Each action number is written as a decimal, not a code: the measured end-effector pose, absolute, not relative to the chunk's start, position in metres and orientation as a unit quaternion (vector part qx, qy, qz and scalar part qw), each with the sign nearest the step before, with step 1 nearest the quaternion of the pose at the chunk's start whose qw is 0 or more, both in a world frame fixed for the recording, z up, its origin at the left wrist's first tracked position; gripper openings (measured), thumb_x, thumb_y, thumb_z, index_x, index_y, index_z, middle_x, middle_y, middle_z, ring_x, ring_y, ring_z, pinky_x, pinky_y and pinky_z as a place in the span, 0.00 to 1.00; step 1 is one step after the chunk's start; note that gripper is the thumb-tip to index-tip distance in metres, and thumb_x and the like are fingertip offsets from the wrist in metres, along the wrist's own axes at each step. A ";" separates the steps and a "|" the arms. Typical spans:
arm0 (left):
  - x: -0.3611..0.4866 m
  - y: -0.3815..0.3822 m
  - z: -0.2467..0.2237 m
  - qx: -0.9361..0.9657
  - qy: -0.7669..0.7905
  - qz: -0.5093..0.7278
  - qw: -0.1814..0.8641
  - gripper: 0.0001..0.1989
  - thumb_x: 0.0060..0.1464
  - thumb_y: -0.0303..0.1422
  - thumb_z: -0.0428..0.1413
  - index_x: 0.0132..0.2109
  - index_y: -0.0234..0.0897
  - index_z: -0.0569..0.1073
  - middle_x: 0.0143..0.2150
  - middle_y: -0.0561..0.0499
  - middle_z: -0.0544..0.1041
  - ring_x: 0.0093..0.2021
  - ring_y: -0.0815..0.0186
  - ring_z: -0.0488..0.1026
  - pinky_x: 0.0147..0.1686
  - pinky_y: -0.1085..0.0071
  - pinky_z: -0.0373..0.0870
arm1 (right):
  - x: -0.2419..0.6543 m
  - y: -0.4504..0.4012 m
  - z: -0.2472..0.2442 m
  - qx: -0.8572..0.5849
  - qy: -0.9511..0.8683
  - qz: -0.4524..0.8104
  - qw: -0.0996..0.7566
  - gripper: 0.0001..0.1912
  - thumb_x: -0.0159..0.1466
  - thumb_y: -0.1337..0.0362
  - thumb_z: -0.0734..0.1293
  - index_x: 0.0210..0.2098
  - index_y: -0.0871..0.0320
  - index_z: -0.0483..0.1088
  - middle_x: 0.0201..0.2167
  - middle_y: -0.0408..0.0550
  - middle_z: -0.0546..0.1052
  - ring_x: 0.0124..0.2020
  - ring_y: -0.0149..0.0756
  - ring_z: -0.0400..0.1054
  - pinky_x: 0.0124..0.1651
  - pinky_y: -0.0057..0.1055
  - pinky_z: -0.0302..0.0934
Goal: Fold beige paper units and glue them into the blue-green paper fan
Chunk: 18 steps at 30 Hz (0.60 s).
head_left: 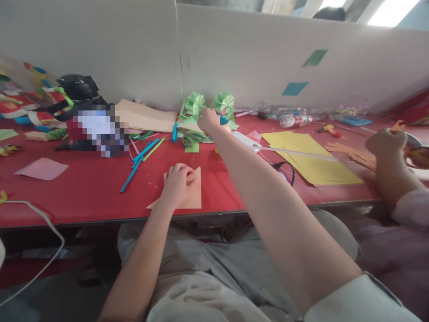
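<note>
My left hand [178, 183] rests on a peach-coloured paper [192, 198] near the front edge of the table. Its fingers are curled and hold the paper down; the sheet looks folded, with pointed corners showing on both sides. My right hand [208, 120] is stretched to the back of the table with bent, closed fingers. Whatever is between those fingers is hidden. Two pleated green paper shapes [194, 103] stand just behind it by the wall. Green-handled scissors [190, 139] lie in front of it, over a small green paper square [192, 148].
Blue straws [136, 169] and a pink sheet [43, 169] lie to the left. Yellow sheets [321, 167], plastic bottles [295, 120] and a black-banded item [288, 172] are on the right. Another person's hand [385, 142] is at the far right. A white cable [55, 230] hangs at left.
</note>
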State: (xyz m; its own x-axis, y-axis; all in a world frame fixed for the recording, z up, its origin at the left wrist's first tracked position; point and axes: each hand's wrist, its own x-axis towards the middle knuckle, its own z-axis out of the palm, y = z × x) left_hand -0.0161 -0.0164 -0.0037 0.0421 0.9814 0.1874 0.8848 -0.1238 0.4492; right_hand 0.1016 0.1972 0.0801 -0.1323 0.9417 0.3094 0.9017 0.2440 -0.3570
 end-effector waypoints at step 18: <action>-0.015 -0.019 -0.002 0.711 0.659 0.224 0.100 0.07 0.61 0.36 0.56 0.46 0.41 0.72 0.55 0.45 0.72 0.56 0.50 0.68 0.54 0.51 0.64 | 0.075 0.174 0.062 -0.610 -0.771 0.172 0.065 0.17 0.52 0.62 0.76 0.39 0.64 0.75 0.37 0.58 0.78 0.44 0.50 0.74 0.44 0.39 0.69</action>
